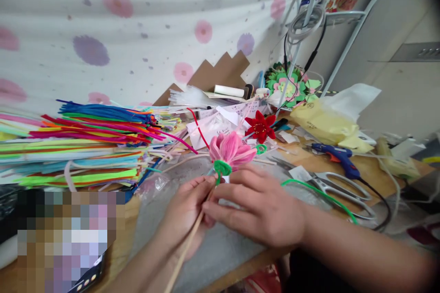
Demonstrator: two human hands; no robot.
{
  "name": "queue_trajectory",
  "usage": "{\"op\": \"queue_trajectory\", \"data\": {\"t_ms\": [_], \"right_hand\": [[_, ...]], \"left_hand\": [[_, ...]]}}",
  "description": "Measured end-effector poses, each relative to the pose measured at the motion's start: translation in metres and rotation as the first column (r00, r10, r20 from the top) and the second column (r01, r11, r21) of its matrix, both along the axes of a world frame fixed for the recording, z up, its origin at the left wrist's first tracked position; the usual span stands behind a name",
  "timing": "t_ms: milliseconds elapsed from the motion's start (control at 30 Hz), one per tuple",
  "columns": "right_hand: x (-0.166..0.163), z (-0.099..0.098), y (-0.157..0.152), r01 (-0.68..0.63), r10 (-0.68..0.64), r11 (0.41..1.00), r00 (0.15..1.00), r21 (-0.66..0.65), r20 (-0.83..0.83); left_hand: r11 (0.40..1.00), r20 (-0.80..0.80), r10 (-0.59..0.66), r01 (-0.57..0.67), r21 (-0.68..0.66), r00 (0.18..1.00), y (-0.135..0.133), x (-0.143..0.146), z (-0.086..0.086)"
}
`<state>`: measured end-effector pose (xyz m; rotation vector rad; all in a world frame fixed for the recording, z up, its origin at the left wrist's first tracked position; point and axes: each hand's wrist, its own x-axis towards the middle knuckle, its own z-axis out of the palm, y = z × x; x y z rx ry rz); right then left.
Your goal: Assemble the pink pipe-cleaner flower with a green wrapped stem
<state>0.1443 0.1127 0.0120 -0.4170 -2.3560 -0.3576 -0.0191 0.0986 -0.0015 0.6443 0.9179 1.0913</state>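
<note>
A pink pipe-cleaner flower (232, 149) with a green base (222, 168) sits atop a thin wooden stick (185, 254). My left hand (189, 206) is closed around the stick just below the flower. Close against it, my right hand (256, 203) has its fingers bent together at the stem. A green pipe cleaner (323, 190) starts at the stem, passes behind my right hand and comes out over the scissors at the right. My right fingertips are partly hidden, but they appear to pinch this green pipe cleaner. Just behind, a red flower (260, 127) lies on the table.
Bundles of coloured pipe cleaners (92, 142) are piled at the left. A pixelated phone (85, 274) lies in front of them. Scissors (343, 192), a blue glue gun (335, 158) with its cord and a yellow packet (319, 121) occupy the right side. A grey mat (151, 233) lies beneath my hands.
</note>
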Motion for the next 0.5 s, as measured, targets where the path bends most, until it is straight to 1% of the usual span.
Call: {"op": "queue_trajectory", "data": {"t_ms": [67,133,200,233,267,300,333,367,400,433,467,500], "right_hand": [[-0.011,0.0,-0.005,0.016,-0.017,1.0,1.0,0.024,0.021],[-0.017,0.003,-0.006,0.02,-0.02,0.999,1.0,0.038,0.002],[-0.016,0.01,-0.005,-0.015,0.015,1.0,1.0,-0.008,-0.001],[-0.014,0.015,-0.004,-0.027,0.027,0.998,1.0,-0.063,-0.014],[-0.011,0.022,-0.001,-0.032,0.027,0.992,0.999,-0.126,-0.044],[-0.007,0.029,0.002,-0.031,0.013,0.98,0.996,-0.195,-0.092],[-0.004,0.036,0.005,-0.03,-0.015,0.962,0.987,-0.272,-0.16],[0.0,0.043,0.009,-0.038,-0.049,0.933,0.972,-0.359,-0.23],[0.002,0.049,0.012,-0.062,-0.085,0.888,0.951,-0.455,-0.296],[0.004,0.054,0.016,-0.113,-0.111,0.825,0.928,-0.553,-0.355],[0.006,0.057,0.018,-0.185,-0.127,0.741,0.905,-0.645,-0.405],[0.006,0.059,0.02,-0.263,-0.135,0.645,0.885,-0.718,-0.445]], "left_hand": [[0.999,-0.016,0.043,-0.043,-0.016,0.999,-0.002,0.002,0.003],[0.996,-0.08,0.082,-0.085,-0.034,0.993,-0.003,0.005,0.009],[0.998,-0.154,0.056,-0.061,-0.024,0.986,-0.003,0.006,0.017],[0.999,-0.207,0.038,-0.037,0.009,0.978,-0.002,0.006,0.022],[0.997,-0.287,0.024,-0.004,0.072,0.958,0.0,0.006,0.029],[0.985,-0.402,0.041,0.031,0.171,0.915,0.002,0.005,0.036],[0.951,-0.53,0.097,0.079,0.299,0.842,0.005,0.003,0.044],[0.892,-0.643,0.168,0.162,0.421,0.747,0.008,0.002,0.053],[0.823,-0.715,0.234,0.257,0.507,0.659,0.01,0.0,0.061],[0.751,-0.745,0.294,0.337,0.567,0.599,0.013,-0.001,0.068],[0.685,-0.761,0.317,0.418,0.596,0.565,0.015,-0.001,0.074],[0.636,-0.775,0.311,0.486,0.599,0.55,0.016,-0.001,0.077]]}}
